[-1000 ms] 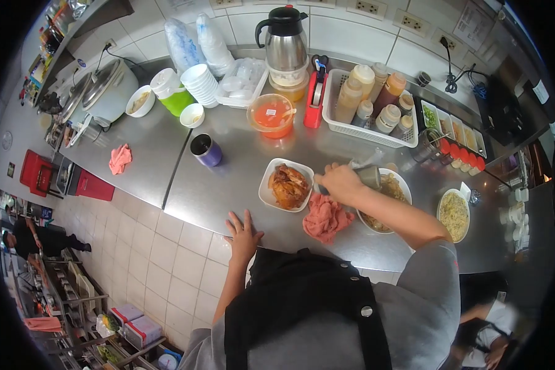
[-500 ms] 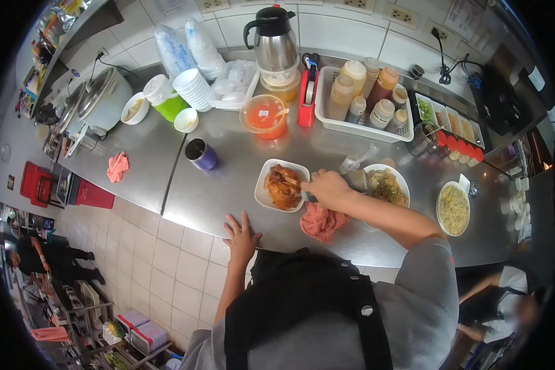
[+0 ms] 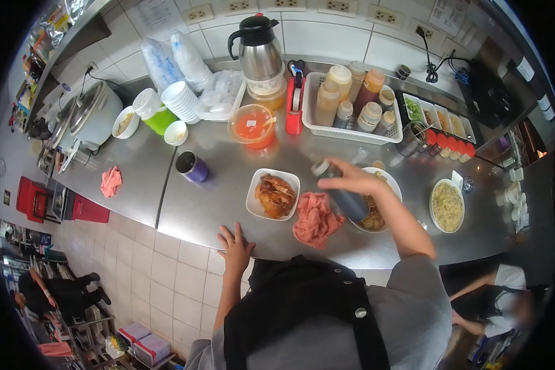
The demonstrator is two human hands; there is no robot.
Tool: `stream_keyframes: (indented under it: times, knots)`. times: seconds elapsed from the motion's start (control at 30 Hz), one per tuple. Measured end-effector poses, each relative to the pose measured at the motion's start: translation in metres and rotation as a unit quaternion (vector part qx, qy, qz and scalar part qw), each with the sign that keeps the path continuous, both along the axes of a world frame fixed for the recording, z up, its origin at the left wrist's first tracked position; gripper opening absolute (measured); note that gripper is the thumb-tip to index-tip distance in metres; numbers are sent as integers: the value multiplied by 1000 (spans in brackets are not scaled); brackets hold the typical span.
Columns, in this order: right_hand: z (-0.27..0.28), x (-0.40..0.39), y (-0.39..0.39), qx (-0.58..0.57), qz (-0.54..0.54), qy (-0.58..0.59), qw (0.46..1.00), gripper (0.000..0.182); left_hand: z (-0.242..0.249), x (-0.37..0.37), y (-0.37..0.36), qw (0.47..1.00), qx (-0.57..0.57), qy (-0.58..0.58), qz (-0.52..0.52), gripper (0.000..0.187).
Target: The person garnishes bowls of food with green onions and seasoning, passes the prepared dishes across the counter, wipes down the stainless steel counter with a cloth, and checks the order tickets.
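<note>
My right hand [image 3: 353, 180] is wrapped round a dark squeeze bottle [image 3: 350, 202] with a pale cap, held above the counter. The bottle partly covers an oval plate of food [image 3: 396, 182] behind it. To its left stands a square white bowl [image 3: 251, 206] with a browned piece of chicken [image 3: 275, 196] in it. A crumpled pink cloth [image 3: 316, 221] lies between the bowl and the plate. My left hand [image 3: 235, 248] rests on the counter's front edge with fingers spread, holding nothing.
Along the back stand a steel jug [image 3: 257, 55], a tub of orange-red liquid [image 3: 251, 126], a red tape dispenser [image 3: 295, 106] and a white basket [image 3: 351, 134] of sauce bottles. A purple cup [image 3: 193, 168] sits left. Another noodle plate [image 3: 447, 205] lies right. Two people are in the background.
My right hand has lifted away from the chicken bowl and turned, moving the bottle rightward and bringing its pale cap up. My left hand stays at the counter edge. The view has shifted slightly.
</note>
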State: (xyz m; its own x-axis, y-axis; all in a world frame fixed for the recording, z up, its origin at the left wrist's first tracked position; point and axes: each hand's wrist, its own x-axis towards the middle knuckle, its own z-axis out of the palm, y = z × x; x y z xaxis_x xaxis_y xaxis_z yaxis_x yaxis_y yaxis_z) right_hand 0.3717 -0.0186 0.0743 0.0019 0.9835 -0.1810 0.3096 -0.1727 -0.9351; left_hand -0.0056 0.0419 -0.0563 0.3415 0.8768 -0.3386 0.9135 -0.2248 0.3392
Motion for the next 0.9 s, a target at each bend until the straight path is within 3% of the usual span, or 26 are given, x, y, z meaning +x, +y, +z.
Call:
stream_keyframes:
  times: [0.03,0.17,0.2,0.23,0.27,0.33,0.57,0.67,0.73,0.83,0.9]
  knots:
    - [17,7,-4,-8,-29,56,998,56,-1,-1,0,1000,-2,3,-1,86]
    - [78,45,7,62,-293,-87,950,80,1,-1,2,1000,-6,4,-6,87]
    - [48,80,25,202,-350,-198,893,80,0,-1,2,1000,-5,4,-8,87]
    - [60,88,38,313,-357,-239,847,75,-3,-2,3,1000,-6,4,-6,87]
    - [69,93,48,313,-358,-239,847,75,-3,-2,3,1000,-8,3,-2,87]
    - [80,104,65,291,-405,-359,789,71,-1,-1,2,1000,-7,2,-2,87]
    - [5,185,127,138,-387,-436,801,69,-1,-1,0,1000,6,1,0,87]
    - [-27,199,137,164,-400,-543,720,53,-1,-1,2,999,26,34,-16,88]
    - [-39,207,134,78,-323,-423,843,51,6,3,1,998,40,54,-16,82]
    - [-46,223,129,81,-308,-386,866,47,-3,3,-5,991,93,76,-58,67]
    - [0,206,91,71,-332,-406,849,48,-1,14,-2,983,137,74,-95,57]
